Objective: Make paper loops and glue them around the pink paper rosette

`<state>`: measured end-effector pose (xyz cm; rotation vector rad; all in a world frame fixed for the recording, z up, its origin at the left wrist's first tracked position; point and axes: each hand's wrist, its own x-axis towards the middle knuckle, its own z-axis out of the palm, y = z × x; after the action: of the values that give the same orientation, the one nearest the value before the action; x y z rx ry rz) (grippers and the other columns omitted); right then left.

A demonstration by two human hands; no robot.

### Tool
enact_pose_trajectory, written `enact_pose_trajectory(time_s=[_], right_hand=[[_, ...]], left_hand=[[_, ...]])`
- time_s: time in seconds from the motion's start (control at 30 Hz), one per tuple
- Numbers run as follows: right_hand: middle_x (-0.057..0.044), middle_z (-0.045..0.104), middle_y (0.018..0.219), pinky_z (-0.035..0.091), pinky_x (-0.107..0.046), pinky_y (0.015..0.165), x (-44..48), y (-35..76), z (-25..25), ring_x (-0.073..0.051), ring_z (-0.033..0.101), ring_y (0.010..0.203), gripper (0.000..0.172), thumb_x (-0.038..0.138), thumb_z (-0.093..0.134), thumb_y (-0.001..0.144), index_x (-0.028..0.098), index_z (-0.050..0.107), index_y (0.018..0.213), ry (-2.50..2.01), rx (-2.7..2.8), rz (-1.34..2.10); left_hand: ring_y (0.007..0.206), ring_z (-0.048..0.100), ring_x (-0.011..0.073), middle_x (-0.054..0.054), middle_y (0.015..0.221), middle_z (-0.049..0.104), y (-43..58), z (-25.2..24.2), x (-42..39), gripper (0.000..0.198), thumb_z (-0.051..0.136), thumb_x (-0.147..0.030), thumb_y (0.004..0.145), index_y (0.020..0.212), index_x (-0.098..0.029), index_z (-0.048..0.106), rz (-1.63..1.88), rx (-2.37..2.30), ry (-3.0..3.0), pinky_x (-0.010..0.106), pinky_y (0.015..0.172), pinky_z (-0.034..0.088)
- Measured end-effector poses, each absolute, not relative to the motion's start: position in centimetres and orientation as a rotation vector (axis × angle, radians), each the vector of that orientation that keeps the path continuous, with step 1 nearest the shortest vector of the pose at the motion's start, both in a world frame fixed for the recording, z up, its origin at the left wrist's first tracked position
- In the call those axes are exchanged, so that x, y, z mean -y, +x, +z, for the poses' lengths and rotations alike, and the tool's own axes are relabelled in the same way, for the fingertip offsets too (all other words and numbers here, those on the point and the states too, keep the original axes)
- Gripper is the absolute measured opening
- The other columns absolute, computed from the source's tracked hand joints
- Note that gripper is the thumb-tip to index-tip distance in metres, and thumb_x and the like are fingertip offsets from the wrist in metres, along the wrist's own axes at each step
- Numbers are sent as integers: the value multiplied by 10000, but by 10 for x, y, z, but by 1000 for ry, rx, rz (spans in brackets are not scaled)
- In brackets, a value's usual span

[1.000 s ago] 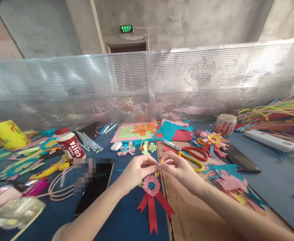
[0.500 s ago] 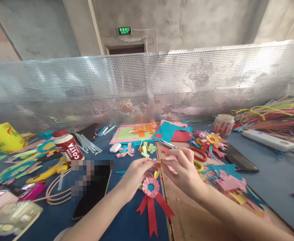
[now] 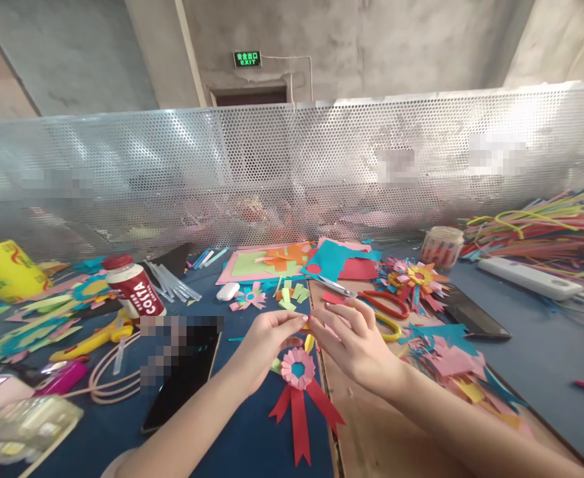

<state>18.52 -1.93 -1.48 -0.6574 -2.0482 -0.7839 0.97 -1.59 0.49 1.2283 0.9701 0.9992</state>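
Note:
My left hand [image 3: 268, 346] and my right hand [image 3: 356, 342] meet fingertip to fingertip above the table. Their closed fingers pinch a small yellow paper piece [image 3: 306, 326], mostly hidden by the fingertips. Just below lies a rosette [image 3: 298, 369] with a pleated pink ring, a blue centre and red forked ribbon tails [image 3: 300, 425]. A yellow paper scrap [image 3: 309, 342] shows at its top edge. Behind my right hand are scissors [image 3: 339, 287] with a red and a yellow handle, partly covered by that hand.
A black phone [image 3: 185, 378], a coffee bottle [image 3: 135, 292] and a yellow glue gun [image 3: 93, 338] lie to the left. Coloured paper sheets [image 3: 344, 259] are at the back, beside finished paper flowers [image 3: 416, 279]. Paper scraps [image 3: 454, 362] cover the right side. A perforated metal screen [image 3: 272, 172] borders the table.
My hands have shifted slightly left, and the right fingers have flattened a little over the pinch. The yellow piece shows less between the fingertips. The rosette lies as before.

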Motion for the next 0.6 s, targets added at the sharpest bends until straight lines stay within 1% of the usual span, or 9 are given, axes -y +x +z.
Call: enact_pose_trajectory(time_s=[0.1, 0.23, 0.4, 0.5, 0.6], right_hand=[[-46, 652, 967, 324, -369, 935, 19, 189, -14, -178, 485, 987, 239, 111, 540, 830, 183, 585, 1053, -646, 2066, -778], [-48, 636, 995, 321, -409, 953, 19, 196, -15, -187, 468, 1005, 226, 123, 540, 827, 200, 598, 1031, -578, 2088, -765], [-53, 610, 998, 324, -440, 965, 17, 199, -17, -194, 453, 1008, 215, 131, 572, 810, 213, 606, 1005, -586, 2105, -691], [-46, 588, 974, 349, -433, 940, 16, 195, -18, -191, 457, 976, 186, 127, 583, 798, 236, 612, 947, -662, 2080, -591], [-61, 561, 952, 374, -409, 898, 15, 192, -20, -204, 453, 963, 109, 136, 597, 784, 217, 618, 854, -707, 2067, -518]], left_hand=[[866, 576, 181, 83, 885, 672, 8, 6, 15, 171, 664, -282, 730, 807, -134, 703, 981, -928, 1144, 261, 729, 447], [836, 592, 174, 92, 850, 678, 8, 8, 15, 183, 695, -268, 700, 799, -115, 704, 911, -883, 1103, 250, 710, 449], [834, 590, 168, 84, 848, 679, 8, 9, 17, 200, 668, -298, 730, 811, -118, 700, 890, -919, 1199, 248, 724, 446], [843, 590, 179, 75, 857, 684, 9, 7, 17, 223, 632, -332, 757, 827, -131, 700, 902, -1015, 1332, 259, 732, 439], [828, 598, 188, 59, 845, 692, 9, 6, 18, 240, 606, -350, 769, 844, -145, 703, 906, -1074, 1462, 263, 729, 435]])
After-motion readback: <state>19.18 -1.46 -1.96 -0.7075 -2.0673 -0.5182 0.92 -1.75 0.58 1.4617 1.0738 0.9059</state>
